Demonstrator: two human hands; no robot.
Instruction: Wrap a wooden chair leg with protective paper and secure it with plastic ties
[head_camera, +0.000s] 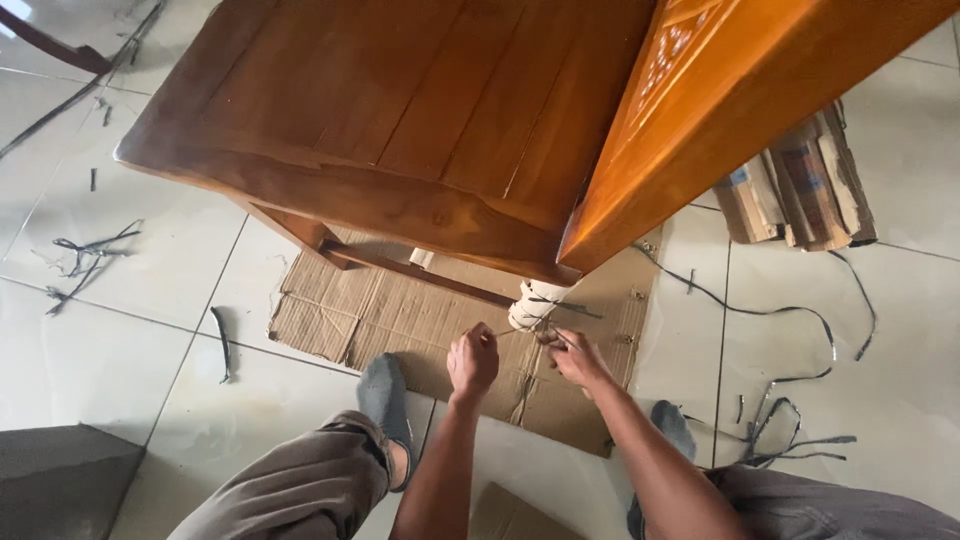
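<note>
A large varnished wooden chair (400, 130) stood over a flattened sheet of cardboard (400, 320), which lay between its legs and the tiled floor (130, 290), probably to spare both from scuffing. A carved orange-brown panel (740, 90) leaned across the upper right, part of the same furniture or a second piece; could not tell which.

The near front leg (535, 305) was wrapped in pale padding and bound with a thin dark strap (548, 300). The person sat on the floor, feet in grey socks planted on either side, so the leg sat directly between the hands.

Left hand (472, 362) was closed in a fist around one strap end. Right hand (575, 355) pinched the other end between narrow fingers, just beside the leg.

Cut strap scraps (790, 430) lay scattered right and left. Folded cardboard pieces (800, 185) were stacked at far right.
</note>
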